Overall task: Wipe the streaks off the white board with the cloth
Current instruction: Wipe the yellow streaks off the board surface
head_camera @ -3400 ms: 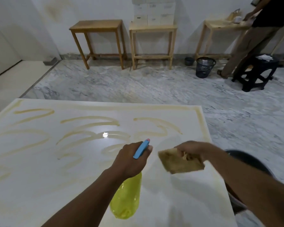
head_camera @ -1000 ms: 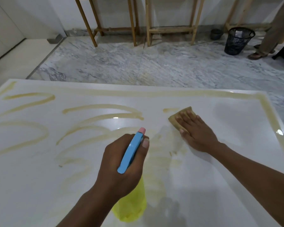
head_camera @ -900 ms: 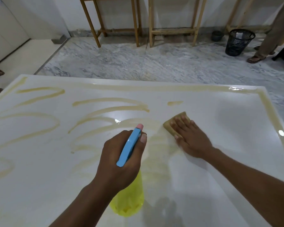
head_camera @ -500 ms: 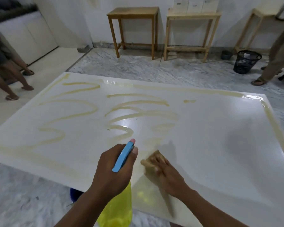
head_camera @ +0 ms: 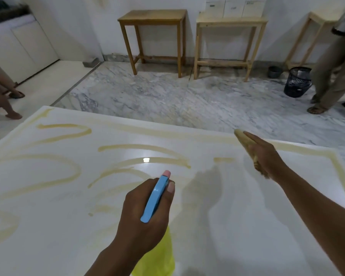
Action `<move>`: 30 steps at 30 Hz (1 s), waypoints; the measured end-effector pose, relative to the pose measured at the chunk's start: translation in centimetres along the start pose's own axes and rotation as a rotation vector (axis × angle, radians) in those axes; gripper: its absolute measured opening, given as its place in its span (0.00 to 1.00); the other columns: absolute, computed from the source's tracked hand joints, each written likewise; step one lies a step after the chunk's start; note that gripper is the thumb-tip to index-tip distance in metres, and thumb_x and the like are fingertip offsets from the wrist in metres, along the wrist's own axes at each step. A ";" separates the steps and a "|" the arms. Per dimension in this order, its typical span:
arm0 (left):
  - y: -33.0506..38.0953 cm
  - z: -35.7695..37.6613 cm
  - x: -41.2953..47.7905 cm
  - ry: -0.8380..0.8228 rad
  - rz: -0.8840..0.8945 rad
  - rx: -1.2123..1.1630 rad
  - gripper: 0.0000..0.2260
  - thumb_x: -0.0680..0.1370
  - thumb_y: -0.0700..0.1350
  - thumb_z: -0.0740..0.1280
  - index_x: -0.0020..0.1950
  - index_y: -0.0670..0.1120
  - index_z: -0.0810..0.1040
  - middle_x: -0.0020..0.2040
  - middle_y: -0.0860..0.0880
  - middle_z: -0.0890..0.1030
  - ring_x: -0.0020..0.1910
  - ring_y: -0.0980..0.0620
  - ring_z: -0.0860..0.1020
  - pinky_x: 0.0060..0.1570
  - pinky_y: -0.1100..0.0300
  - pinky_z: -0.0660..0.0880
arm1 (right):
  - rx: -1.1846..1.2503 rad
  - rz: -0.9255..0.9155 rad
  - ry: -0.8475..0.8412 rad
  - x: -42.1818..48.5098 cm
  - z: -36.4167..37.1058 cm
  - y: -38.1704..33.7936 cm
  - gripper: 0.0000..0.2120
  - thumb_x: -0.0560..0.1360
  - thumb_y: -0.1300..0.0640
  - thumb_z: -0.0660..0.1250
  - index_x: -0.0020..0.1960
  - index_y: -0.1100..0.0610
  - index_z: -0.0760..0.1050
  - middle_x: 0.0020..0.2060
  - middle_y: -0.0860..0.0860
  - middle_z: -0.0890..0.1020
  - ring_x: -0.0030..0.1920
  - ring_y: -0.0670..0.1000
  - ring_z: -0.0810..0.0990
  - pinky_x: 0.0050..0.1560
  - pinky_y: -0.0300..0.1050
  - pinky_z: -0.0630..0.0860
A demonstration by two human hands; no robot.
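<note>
Partway: the right part of the white board [head_camera: 227, 216] looks clean — streaks [head_camera: 64, 134] cross its left and far edge. Right hand [head_camera: 265, 156], grip spread flat, presses the cloth [head_camera: 244, 139] at that far edge; left hand [head_camera: 145, 216] grip wraps a spray bottle [head_camera: 155, 198].

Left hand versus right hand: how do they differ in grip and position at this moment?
The left hand curls round a yellow spray bottle; the right hand lies flat, fingers straight, on the cloth. The left hand sits near the camera; the right hand reaches the streak along the far edge of the white board. Both are over the board.
</note>
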State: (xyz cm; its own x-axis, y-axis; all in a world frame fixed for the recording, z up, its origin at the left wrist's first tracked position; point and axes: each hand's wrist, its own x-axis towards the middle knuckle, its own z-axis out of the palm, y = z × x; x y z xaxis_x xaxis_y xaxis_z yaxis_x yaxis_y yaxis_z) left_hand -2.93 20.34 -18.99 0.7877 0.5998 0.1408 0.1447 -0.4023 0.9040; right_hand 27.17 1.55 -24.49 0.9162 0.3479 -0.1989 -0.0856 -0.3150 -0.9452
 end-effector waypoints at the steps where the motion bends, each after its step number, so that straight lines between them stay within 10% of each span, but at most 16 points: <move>1: -0.2 0.7 1.0 -0.001 0.006 -0.008 0.15 0.79 0.60 0.66 0.50 0.49 0.80 0.41 0.39 0.83 0.36 0.38 0.80 0.38 0.49 0.83 | -0.122 -0.045 -0.058 2.5 0.3 0.7 0.17 0.80 0.52 0.62 0.67 0.39 0.75 0.60 0.49 0.82 0.23 0.53 0.72 0.24 0.39 0.67; 3: -0.7 1.7 1.9 -0.006 0.005 -0.025 0.17 0.78 0.62 0.65 0.50 0.49 0.80 0.41 0.38 0.82 0.36 0.37 0.80 0.39 0.53 0.83 | -0.370 -0.113 -0.176 6.0 1.6 2.9 0.22 0.83 0.56 0.58 0.73 0.40 0.68 0.73 0.49 0.70 0.31 0.46 0.78 0.28 0.37 0.74; 4: -0.9 2.0 2.2 -0.007 -0.002 -0.033 0.17 0.78 0.63 0.64 0.50 0.49 0.80 0.40 0.38 0.82 0.35 0.37 0.79 0.39 0.55 0.83 | -0.558 -0.180 -0.261 7.3 2.4 4.7 0.23 0.83 0.53 0.57 0.76 0.40 0.63 0.78 0.46 0.61 0.49 0.48 0.82 0.47 0.38 0.78; 6: -1.7 2.4 2.4 -0.015 -0.026 -0.039 0.19 0.77 0.63 0.64 0.49 0.48 0.81 0.39 0.39 0.82 0.33 0.38 0.79 0.38 0.54 0.82 | -0.974 -0.354 -0.357 8.7 3.9 8.1 0.29 0.81 0.41 0.50 0.80 0.44 0.53 0.80 0.45 0.50 0.79 0.51 0.54 0.77 0.49 0.54; 12: -3.2 0.3 1.1 -0.016 -0.090 -0.020 0.22 0.79 0.61 0.66 0.45 0.40 0.82 0.38 0.38 0.82 0.35 0.36 0.80 0.41 0.62 0.82 | -1.112 -0.451 -0.329 6.2 6.6 10.2 0.34 0.75 0.38 0.36 0.80 0.44 0.48 0.81 0.45 0.48 0.80 0.49 0.41 0.78 0.53 0.46; 21: -3.3 -10.2 -7.9 0.060 -0.086 0.041 0.05 0.79 0.59 0.67 0.44 0.66 0.80 0.42 0.44 0.86 0.41 0.45 0.85 0.40 0.38 0.84 | -1.080 -0.610 -0.341 -12.5 16.7 11.6 0.30 0.79 0.44 0.46 0.80 0.49 0.56 0.79 0.48 0.57 0.80 0.52 0.50 0.77 0.55 0.54; 27: -3.8 -18.6 -17.6 0.084 -0.087 0.068 0.07 0.79 0.59 0.66 0.47 0.64 0.84 0.41 0.39 0.84 0.38 0.40 0.83 0.37 0.36 0.82 | -0.835 -0.766 -0.478 -30.3 26.4 13.2 0.25 0.79 0.51 0.55 0.74 0.53 0.69 0.74 0.52 0.70 0.76 0.54 0.62 0.74 0.52 0.60; 30: -4.1 -21.5 -21.5 0.084 -0.107 0.059 0.11 0.82 0.56 0.68 0.48 0.75 0.80 0.41 0.41 0.85 0.38 0.46 0.84 0.37 0.38 0.83 | -0.516 -0.356 -0.473 -36.6 27.8 9.5 0.22 0.80 0.49 0.54 0.72 0.45 0.71 0.65 0.51 0.80 0.68 0.52 0.75 0.65 0.51 0.74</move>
State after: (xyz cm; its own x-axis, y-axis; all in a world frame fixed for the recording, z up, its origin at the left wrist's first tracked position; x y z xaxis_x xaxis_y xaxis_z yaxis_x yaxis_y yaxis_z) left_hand -33.32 24.02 -17.03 0.7134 0.6961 0.0806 0.2616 -0.3713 0.8909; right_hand -18.05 10.39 -33.41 0.5805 0.8075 -0.1046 0.4809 -0.4436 -0.7563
